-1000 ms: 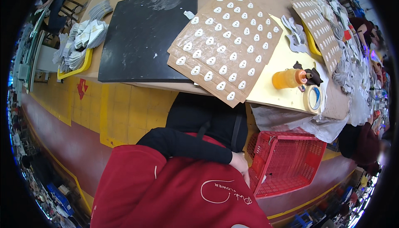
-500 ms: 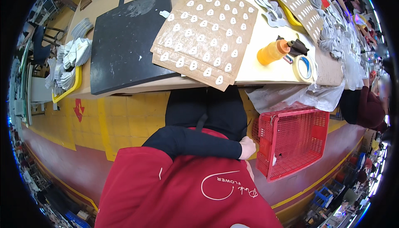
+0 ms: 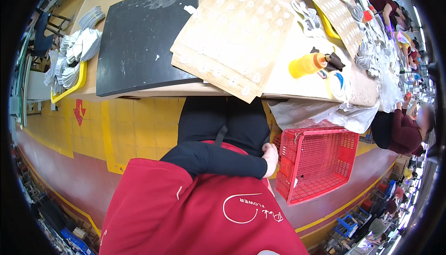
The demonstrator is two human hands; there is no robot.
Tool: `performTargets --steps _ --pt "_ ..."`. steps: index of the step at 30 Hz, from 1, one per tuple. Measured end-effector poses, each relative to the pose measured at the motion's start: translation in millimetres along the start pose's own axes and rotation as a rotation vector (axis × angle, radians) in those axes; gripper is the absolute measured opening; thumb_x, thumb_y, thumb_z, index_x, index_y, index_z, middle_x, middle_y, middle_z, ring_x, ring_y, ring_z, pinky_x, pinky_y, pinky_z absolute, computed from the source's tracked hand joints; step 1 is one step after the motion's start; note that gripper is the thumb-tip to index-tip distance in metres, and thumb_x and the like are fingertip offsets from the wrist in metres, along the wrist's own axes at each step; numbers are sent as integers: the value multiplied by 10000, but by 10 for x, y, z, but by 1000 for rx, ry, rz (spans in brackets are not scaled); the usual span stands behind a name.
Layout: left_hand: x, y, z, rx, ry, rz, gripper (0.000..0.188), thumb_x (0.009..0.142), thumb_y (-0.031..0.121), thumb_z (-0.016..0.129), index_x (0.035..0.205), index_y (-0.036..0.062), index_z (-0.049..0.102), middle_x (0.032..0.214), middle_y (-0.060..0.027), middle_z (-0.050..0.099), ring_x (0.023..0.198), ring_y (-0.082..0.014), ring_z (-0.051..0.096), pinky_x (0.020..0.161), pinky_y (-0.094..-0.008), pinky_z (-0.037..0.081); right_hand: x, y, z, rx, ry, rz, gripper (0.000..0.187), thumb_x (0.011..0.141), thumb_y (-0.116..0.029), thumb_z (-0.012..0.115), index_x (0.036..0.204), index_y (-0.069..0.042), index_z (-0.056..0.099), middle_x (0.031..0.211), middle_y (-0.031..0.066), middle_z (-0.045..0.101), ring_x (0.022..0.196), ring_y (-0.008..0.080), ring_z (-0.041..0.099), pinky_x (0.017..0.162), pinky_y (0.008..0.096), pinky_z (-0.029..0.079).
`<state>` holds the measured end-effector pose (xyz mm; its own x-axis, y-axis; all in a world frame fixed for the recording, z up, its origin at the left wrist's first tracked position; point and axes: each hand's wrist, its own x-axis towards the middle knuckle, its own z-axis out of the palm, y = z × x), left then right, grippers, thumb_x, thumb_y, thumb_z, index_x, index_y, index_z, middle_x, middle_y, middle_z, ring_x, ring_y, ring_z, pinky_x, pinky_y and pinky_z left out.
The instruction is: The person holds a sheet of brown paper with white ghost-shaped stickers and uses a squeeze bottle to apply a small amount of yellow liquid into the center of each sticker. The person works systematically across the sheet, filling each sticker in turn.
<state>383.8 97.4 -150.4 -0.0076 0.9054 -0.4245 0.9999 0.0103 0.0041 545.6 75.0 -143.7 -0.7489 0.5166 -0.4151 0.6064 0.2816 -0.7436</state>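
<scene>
My left arm, in a black sleeve, crosses my red shirt. My left hand (image 3: 270, 159) is at my right side near the red crate, its fingers curled in; anything inside them is hidden. Just below that wrist shows a sliver of bare skin, perhaps my right arm; my right hand itself is out of sight. On the table ahead, out of touch, lies a brown cardboard sheet (image 3: 223, 46) with rows of small white pieces. It overlaps a black board (image 3: 139, 46). To its right are a yellow-orange squeeze bottle (image 3: 304, 66) and a tape roll (image 3: 335, 86).
A red plastic crate (image 3: 320, 164) stands to my right below the table edge. At left, a yellow tray (image 3: 80, 82) holds stacked white pieces. Another dotted sheet (image 3: 334, 13) and piles of grey-white pieces (image 3: 371, 46) lie at far right. A co-worker (image 3: 404, 129) sits beyond.
My view has shifted a little, so the crate and my left hand sit slightly further left. The cardboard sheet and paper look much brighter. Nothing was picked up or put down.
</scene>
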Motion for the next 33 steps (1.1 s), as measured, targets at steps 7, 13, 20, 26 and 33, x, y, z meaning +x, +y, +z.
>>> performTargets --steps 7,13,20,26,33 --pt "-252 -509 -53 -440 271 32 133 657 106 579 743 24 640 772 -111 594 738 -217 584 550 -312 461 13 -9 -147 -108 -25 -142 732 666 -293 684 1277 -30 379 1225 217 457 1155 343 429 950 387 346" --pt "-479 -602 -161 -621 529 332 78 620 88 580 647 17 600 692 -125 570 673 -222 600 548 -295 487 184 -298 -108 102 46 59 716 667 -304 697 1240 7 402 1220 220 461 1140 317 454 936 360 365" --pt "-543 -643 -209 -708 564 348 74 625 66 580 636 -5 595 685 -150 567 657 -263 597 553 -331 485 37 -552 -139 391 151 304 671 678 -171 684 1258 5 396 1312 158 384 1135 243 461 914 323 386" --pt "-535 -665 -175 -796 438 331 83 604 55 601 635 -23 600 683 -171 579 644 -294 598 554 -364 487 -324 -499 -175 943 33 280 604 753 48 541 1306 42 298 1379 147 291 1247 208 327 1011 309 285" --pt "-539 -621 -82 -810 527 365 70 619 63 595 624 -7 593 663 -157 580 626 -285 601 536 -363 480 438 -306 218 596 506 116 493 749 -51 599 1214 23 450 1226 135 480 1125 201 458 953 302 343"
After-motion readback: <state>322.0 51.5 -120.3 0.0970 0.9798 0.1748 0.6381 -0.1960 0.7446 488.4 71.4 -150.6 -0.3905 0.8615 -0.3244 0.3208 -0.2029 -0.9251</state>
